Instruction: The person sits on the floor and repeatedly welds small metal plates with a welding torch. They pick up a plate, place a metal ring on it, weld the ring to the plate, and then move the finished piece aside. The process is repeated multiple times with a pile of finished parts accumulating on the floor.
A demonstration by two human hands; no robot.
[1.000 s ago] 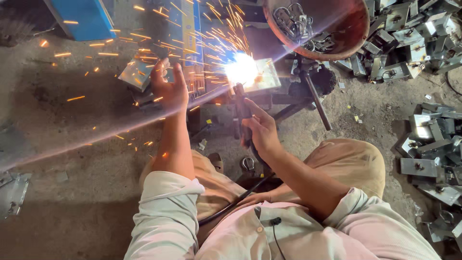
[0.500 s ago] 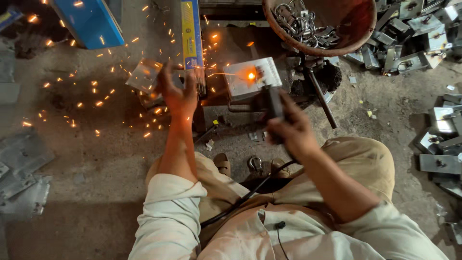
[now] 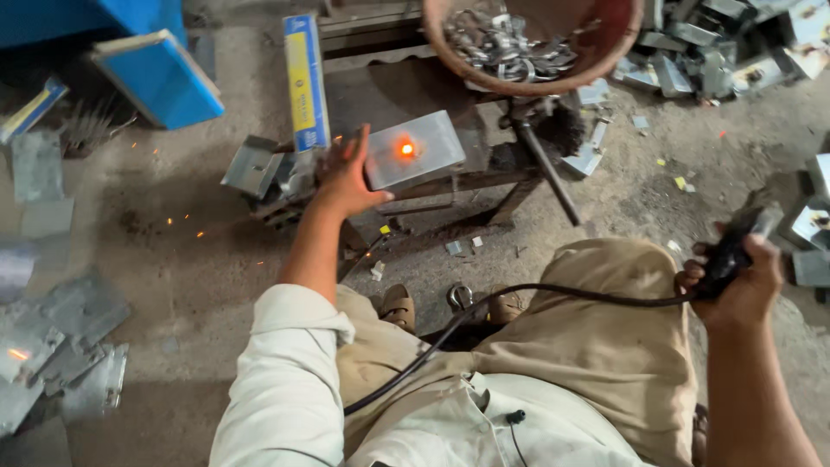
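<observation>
A grey metal box piece rests on a low steel work stand, with an orange glowing weld spot on its top face. My left hand touches the left end of that piece, fingers spread. My right hand is far to the right, above my knee, and grips a black welding electrode holder. A black cable runs from the holder across my lap.
A round rust-coloured basin of small metal parts stands behind the stand. A blue-and-yellow electrode packet leans at its left. Blue boxes lie far left. Bent sheet-metal pieces litter the floor left, and more metal pieces lie at the right.
The bright arc and the spray of sparks have stopped, leaving a glowing spot. My right hand has drawn the holder away from the piece, far to the right. My left hand stays at the piece.
</observation>
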